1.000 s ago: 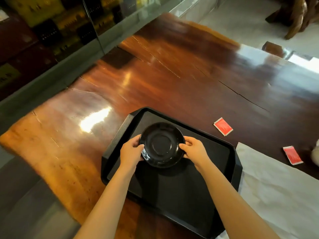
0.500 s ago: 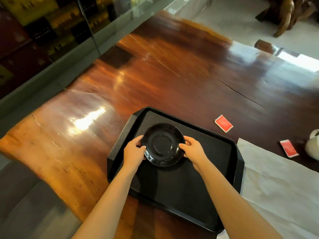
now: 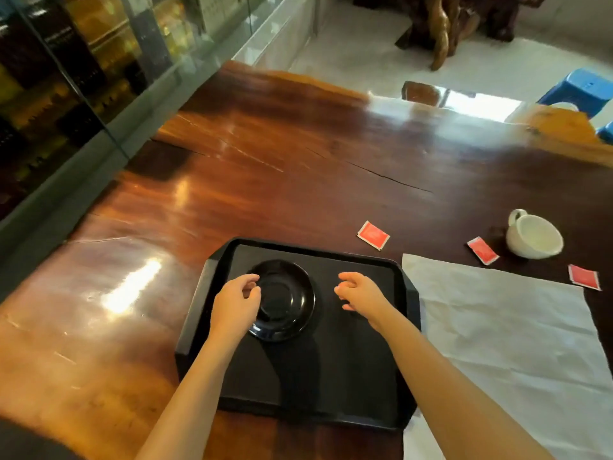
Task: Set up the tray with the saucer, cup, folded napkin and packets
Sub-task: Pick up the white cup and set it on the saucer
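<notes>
Saucer [image 3: 288,302] down on tray [image 3: 348,376]; right hand [image 3: 363,293] withdrawn, left hand [image 3: 235,303] loosened.

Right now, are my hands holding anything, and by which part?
The right hand holds nothing. The left hand sits loosely curled at the left rim of the round black saucer; whether it grips that rim cannot be told.

Shop/showroom: lit glass display cabinet [image 3: 66,78], big polished wood-slab table [image 3: 265,177].
</notes>
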`<state>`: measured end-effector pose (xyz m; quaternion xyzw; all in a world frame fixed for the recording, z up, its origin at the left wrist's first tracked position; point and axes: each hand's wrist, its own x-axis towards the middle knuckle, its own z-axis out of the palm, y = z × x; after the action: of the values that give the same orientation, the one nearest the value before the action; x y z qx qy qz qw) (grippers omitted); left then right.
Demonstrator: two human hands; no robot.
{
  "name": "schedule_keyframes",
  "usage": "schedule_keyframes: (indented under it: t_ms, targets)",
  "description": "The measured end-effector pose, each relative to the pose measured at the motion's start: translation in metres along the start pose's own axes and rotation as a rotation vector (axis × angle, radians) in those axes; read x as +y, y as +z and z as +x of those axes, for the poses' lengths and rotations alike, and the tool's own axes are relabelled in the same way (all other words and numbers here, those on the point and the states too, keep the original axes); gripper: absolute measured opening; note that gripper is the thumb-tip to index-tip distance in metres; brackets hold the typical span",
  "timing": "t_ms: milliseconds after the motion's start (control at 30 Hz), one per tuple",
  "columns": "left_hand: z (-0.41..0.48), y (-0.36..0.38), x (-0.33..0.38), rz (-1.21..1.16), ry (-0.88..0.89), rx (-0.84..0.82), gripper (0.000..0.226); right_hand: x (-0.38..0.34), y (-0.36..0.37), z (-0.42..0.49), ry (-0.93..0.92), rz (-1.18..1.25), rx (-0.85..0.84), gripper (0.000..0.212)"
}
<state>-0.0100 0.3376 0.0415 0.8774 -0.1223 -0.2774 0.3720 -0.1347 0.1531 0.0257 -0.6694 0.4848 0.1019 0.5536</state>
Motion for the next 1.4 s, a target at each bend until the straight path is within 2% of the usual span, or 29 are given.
schedule_keyframes:
  t_ms: [167,333,433,533,700,867,967,1300,1400]
  targets:
    - [-0.003,0.048,0.046,0.101,0.117,-0.213,0.028,0.024,-0.049,-0.013,0.070,0.031,0.105,0.037]
    - [-0.013,0.110,0.081,0.238,0.224,-0.484,0.030,0.059,-0.102,-0.030,0.053,-0.240,0.177,0.039]
    - [-0.026,0.151,0.100,0.344,0.261,-0.653,0.035,0.086,-0.139,-0.036,0.069,-0.305,0.178,0.036]
    - [-0.038,0.185,0.122,0.428,0.296,-0.725,0.037,0.115,-0.175,-0.038,0.101,-0.385,0.142,0.039]
    - [-0.047,0.238,0.151,0.556,0.357,-0.733,0.038,0.157,-0.235,-0.036,0.117,-0.552,0.119,0.045]
    - [-0.043,0.289,0.181,0.720,0.382,-0.606,0.040,0.194,-0.296,-0.024,0.095,-0.693,0.147,0.045]
    - [-0.039,0.317,0.199,0.774,0.394,-0.609,0.040,0.211,-0.329,-0.010,0.082,-0.751,0.136,0.045]
    - [0.002,0.384,0.266,0.961,0.537,-0.511,0.035,0.215,-0.398,0.039,0.014,-0.760,0.214,0.044]
    - [0.016,0.396,0.279,0.983,0.523,-0.489,0.036,0.212,-0.404,0.052,-0.037,-0.749,0.253,0.043]
